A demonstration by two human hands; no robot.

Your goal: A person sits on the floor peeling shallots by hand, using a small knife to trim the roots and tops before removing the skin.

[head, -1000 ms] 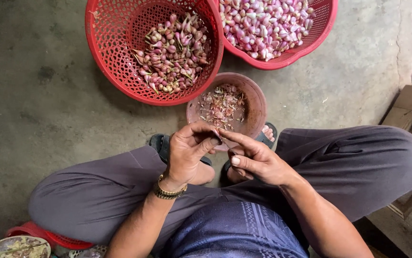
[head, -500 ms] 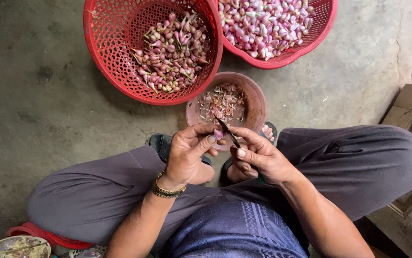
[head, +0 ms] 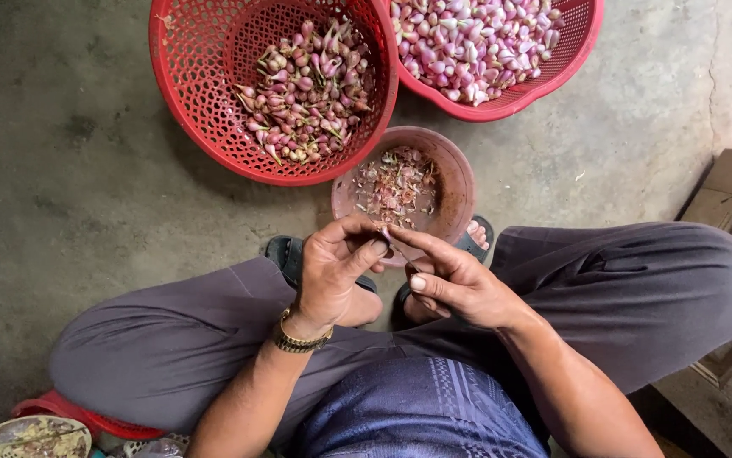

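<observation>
A small pinkish shallot [head: 383,233] sat pinched between the fingertips of the left hand [head: 332,276] and right hand [head: 455,280], mostly hidden by them. It was held just above the near rim of the brown bowl of peelings [head: 459,182], over the person's lap; its orientation could not be told.

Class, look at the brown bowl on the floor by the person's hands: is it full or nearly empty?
Nearly empty. The brown bowl holds only a thin scatter of peelings across its bottom, and its inner wall shows bare all round.
</observation>
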